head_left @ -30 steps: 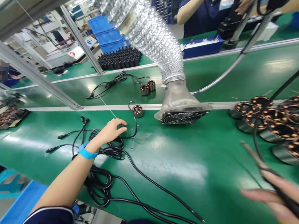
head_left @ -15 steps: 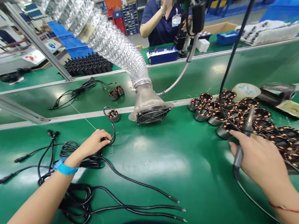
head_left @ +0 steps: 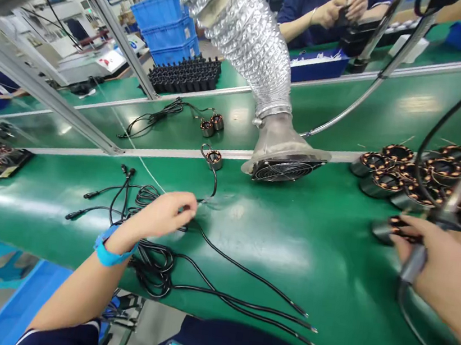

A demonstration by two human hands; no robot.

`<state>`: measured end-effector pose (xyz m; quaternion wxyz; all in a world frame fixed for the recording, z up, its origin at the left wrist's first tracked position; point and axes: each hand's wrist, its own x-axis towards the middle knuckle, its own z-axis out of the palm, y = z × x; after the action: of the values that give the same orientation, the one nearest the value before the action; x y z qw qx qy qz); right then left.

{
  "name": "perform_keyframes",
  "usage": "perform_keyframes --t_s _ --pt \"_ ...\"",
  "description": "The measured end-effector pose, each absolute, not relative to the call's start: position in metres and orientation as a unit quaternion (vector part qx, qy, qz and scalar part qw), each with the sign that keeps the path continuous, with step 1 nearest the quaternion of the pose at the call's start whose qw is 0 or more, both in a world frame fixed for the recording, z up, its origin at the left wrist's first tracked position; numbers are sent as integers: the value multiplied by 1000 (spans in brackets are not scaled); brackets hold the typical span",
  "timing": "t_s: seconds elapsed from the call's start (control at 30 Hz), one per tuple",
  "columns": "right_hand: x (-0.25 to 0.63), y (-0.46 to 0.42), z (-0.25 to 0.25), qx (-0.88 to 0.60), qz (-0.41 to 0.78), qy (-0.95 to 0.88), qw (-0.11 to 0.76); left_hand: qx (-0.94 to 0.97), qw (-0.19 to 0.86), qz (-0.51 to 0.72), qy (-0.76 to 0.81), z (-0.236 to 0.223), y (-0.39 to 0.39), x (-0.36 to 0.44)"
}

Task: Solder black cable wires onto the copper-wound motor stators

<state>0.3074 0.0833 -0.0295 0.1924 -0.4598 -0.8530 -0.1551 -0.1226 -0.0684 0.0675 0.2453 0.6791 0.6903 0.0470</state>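
Note:
My left hand [head_left: 172, 213] is closed in a pinch above the black cables [head_left: 154, 264], on a thin silvery solder wire [head_left: 152, 172] that comes down from the upper left. Just beyond it, a copper-wound motor stator [head_left: 214, 160] with a black cable attached sits by the back rail. At the right, my right hand [head_left: 443, 263], blurred, keeps a soldering iron [head_left: 414, 264] in its grip, tip upward. Its thumb and forefinger also pinch a stator [head_left: 383, 231] at the near edge of a group of several stators [head_left: 382, 184].
A silver fume duct [head_left: 264, 47] hangs over the bench, its grilled hood [head_left: 286, 168] low at the middle. Loose cable ends [head_left: 301, 312] stretch toward the front edge. Behind the rail lie two cabled stators [head_left: 211, 125]. A co-worker's hands [head_left: 341, 9] work across the bench.
The view has swung left and down. My right hand has drawn one stator toward me, apart from the group. My left hand has come back from the cable of the stator by the rail.

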Motion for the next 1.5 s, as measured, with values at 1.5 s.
perform_keyframes --t_s 1.5 --pt "201 -10 -32 -363 160 -868 299 518 634 225 529 17 -28 -18"
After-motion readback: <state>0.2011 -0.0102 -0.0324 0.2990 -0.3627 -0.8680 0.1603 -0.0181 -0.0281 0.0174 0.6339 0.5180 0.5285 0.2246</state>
